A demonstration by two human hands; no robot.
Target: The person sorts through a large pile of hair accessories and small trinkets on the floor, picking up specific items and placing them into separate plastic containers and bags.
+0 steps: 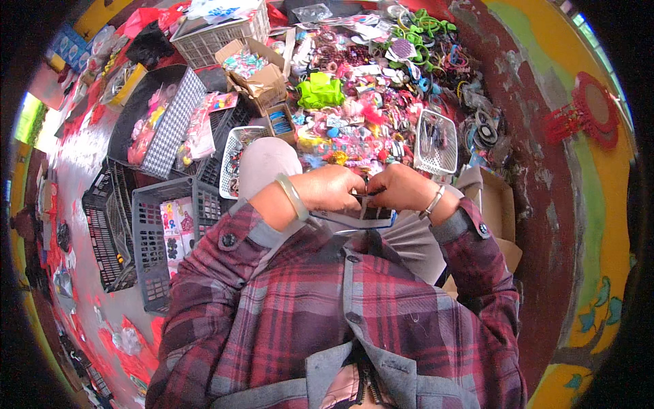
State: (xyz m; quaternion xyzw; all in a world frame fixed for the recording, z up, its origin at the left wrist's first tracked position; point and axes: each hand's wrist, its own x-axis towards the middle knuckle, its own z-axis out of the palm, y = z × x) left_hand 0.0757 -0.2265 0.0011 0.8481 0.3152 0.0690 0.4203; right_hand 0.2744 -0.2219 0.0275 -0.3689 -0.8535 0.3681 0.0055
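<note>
2 hands hold 1 small packet.
The left hand [332, 187] and right hand [402, 186] each grip the clear packet [355, 215]; a gray basket [151, 238] holds picture cards [176, 228].

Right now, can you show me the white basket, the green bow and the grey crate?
White basket [437, 143], head view, on its mesh side.
Green bow [320, 91], head view, on its middle.
Grey crate [151, 235], head view, on its left wall.
</note>
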